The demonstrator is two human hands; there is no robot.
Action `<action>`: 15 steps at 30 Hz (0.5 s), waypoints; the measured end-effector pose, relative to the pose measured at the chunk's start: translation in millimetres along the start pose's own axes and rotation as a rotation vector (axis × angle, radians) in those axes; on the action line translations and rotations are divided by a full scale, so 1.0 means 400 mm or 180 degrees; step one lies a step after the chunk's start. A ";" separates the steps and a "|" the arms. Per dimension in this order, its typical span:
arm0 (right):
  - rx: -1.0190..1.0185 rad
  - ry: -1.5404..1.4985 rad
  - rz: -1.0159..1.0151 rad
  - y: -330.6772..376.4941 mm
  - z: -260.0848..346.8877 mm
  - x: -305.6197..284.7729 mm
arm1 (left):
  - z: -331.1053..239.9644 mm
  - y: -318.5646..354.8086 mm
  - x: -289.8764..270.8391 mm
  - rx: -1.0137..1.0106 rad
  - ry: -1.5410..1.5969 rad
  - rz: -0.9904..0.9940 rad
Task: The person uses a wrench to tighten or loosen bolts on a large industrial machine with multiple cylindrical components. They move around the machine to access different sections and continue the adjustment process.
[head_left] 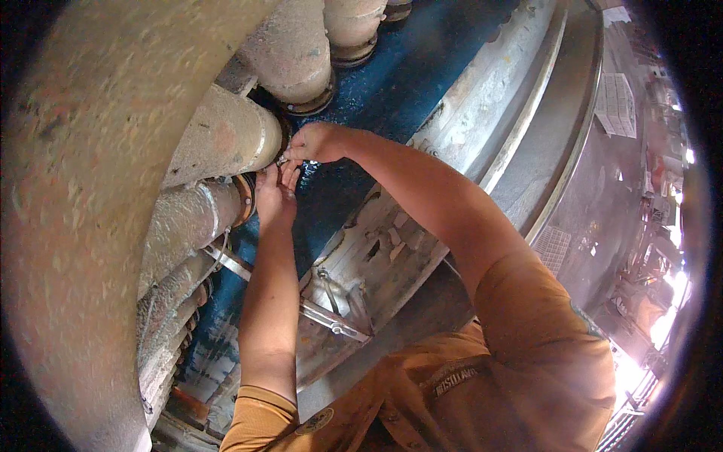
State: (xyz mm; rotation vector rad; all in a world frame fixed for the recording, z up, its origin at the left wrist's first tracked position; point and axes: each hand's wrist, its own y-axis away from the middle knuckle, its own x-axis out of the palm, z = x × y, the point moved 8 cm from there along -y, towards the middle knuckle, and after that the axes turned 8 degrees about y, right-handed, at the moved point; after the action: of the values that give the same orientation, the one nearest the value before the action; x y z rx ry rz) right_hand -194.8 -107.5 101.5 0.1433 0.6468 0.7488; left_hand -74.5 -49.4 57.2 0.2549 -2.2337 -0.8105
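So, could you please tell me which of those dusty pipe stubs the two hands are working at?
The second stub from the top, lying crosswise; the left hand and right hand meet at its collar end, apart from the other stubs.

Dim, warm light; harsh blown-out glare at the lower right; fisheye bending and dark vignette at the rim.

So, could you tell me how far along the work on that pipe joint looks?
Done: nothing can be judged finished. In hand: the left hand and right hand both work at the ring where the dusty pipe meets the blue surface. Left: the small part between the fingers is too hidden to tell.
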 end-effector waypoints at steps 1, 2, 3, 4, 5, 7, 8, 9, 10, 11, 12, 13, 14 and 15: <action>0.0073 -0.0218 -0.0140 0.003 -0.002 0.002 | -0.003 0.001 0.000 0.0009 -0.0009 0.0033; 0.0145 -0.0436 -0.0278 0.013 -0.001 0.021 | -0.007 0.001 -0.003 0.0074 0.0024 0.0027; 0.0216 -0.0658 -0.0415 0.026 0.001 0.052 | -0.009 0.002 -0.009 0.0139 0.0052 0.0018; -0.0140 -0.1731 -0.0766 0.045 0.014 0.106 | -0.007 -0.001 -0.008 0.0199 0.0084 0.0026; 0.0147 -0.1545 -0.1355 0.064 0.011 0.143 | -0.002 -0.014 -0.013 0.0240 -0.0040 0.0076; 0.0886 -0.1484 -0.2289 0.069 0.018 0.186 | 0.006 -0.032 -0.034 0.0286 -0.0344 0.0169; 0.1383 -0.1601 -0.2640 0.062 0.012 0.214 | 0.005 -0.028 -0.025 0.0352 -0.0779 0.0139; 0.1835 -0.1717 -0.2945 0.067 0.005 0.232 | -0.020 -0.017 -0.013 0.0474 -0.1207 0.0084; 0.1573 -0.1724 -0.2904 0.059 0.005 0.231 | -0.036 -0.011 -0.004 0.0589 -0.1634 0.0037; 0.1315 -0.1727 -0.2868 0.057 -0.008 0.222 | -0.012 -0.020 -0.004 0.0288 -0.0752 0.0296; 0.1051 -0.1693 -0.2818 0.065 -0.015 0.211 | -0.007 -0.008 0.004 0.0227 -0.0493 0.0276; 0.0688 -0.1673 -0.2611 0.086 -0.005 0.194 | -0.010 0.008 0.022 0.0204 -0.0231 0.0255; 0.0633 -0.1435 -0.2516 0.108 -0.012 0.165 | -0.012 0.015 0.031 0.0179 0.0032 0.0235; 0.0574 -0.1236 -0.2385 0.132 0.005 0.128 | -0.019 0.014 0.006 0.0211 0.0133 0.0039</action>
State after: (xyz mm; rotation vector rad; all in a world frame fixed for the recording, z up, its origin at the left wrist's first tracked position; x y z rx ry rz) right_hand -196.5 -34.3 95.7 0.1894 0.3481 -0.0656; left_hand -70.6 -49.4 66.0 0.2870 -2.2232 -0.7193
